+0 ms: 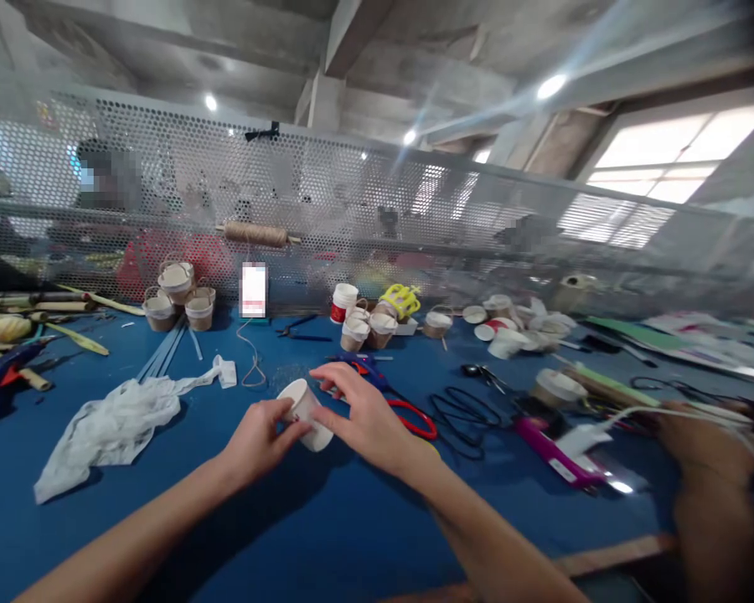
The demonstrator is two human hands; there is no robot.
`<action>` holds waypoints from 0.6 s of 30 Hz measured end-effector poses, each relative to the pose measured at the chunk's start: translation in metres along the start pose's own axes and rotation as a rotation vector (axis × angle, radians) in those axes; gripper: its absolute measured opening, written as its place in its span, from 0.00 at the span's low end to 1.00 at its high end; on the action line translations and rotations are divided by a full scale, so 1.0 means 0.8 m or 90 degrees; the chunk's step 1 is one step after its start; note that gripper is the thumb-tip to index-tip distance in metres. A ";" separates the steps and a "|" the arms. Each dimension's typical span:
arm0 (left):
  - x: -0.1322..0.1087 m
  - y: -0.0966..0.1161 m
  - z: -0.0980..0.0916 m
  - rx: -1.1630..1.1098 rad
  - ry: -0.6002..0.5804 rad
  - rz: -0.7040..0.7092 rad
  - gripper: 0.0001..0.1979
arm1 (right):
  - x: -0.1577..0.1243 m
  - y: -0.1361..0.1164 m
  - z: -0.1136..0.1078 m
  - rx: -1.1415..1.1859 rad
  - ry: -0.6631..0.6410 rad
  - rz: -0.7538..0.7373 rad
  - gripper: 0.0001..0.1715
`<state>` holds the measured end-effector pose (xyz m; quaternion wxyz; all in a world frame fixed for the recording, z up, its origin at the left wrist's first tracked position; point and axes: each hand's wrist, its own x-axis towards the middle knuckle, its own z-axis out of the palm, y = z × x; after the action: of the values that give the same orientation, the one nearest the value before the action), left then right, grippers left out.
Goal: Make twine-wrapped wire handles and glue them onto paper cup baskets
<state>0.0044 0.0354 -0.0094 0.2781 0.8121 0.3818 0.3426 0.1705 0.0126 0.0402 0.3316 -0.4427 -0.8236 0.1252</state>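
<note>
A white paper cup [315, 433] is tilted above the blue table, its round end toward the upper left and a small reddish print partly covered by fingers. My left hand [265, 437] grips its left side between thumb and fingers. On the right side, my right hand [368, 414] has its thumb against the cup wall, with the fingers curved over beyond it; where those fingertips touch is partly hidden. Scissors with red handles [415, 419] and a blue glue gun [368, 368] lie just behind my right hand. Crumpled white fabric [122, 419] is left of my left hand.
Small twine-handled buckets [199, 311] stand at the back, near a phone [253, 290] and pliers [305, 331]. A black cable [462, 419] and purple power strip [559, 456] lie rightward. Another person's hand [697, 440] is at far right. A perforated metal screen [327, 184] borders the back.
</note>
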 end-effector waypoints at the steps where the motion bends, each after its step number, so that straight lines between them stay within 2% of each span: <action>1: 0.000 0.001 -0.003 -0.088 0.009 -0.043 0.14 | -0.003 0.004 0.006 0.011 0.004 0.046 0.24; 3: 0.000 0.002 -0.005 -0.264 0.036 -0.125 0.15 | -0.011 0.012 0.022 0.046 -0.018 0.119 0.30; 7: -0.010 -0.005 0.002 -0.443 0.072 -0.211 0.19 | -0.023 0.024 0.049 0.174 -0.022 0.184 0.29; 11: -0.024 -0.011 0.003 -0.436 0.064 -0.266 0.20 | -0.030 0.027 0.050 0.183 0.005 0.217 0.29; 14: -0.027 -0.006 -0.003 -0.403 0.077 -0.287 0.17 | -0.033 0.025 0.044 0.205 -0.021 0.222 0.29; 16: -0.028 0.000 -0.005 -0.417 0.047 -0.275 0.16 | -0.034 0.022 0.043 0.217 -0.048 0.215 0.30; 18: -0.029 0.005 -0.005 -0.432 -0.027 -0.253 0.16 | -0.036 0.020 0.044 0.221 -0.067 0.206 0.30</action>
<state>-0.0077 0.0148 -0.0123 0.5993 0.5916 0.3906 0.3718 0.1688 0.0011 -0.0065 0.3347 -0.4981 -0.7242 0.3397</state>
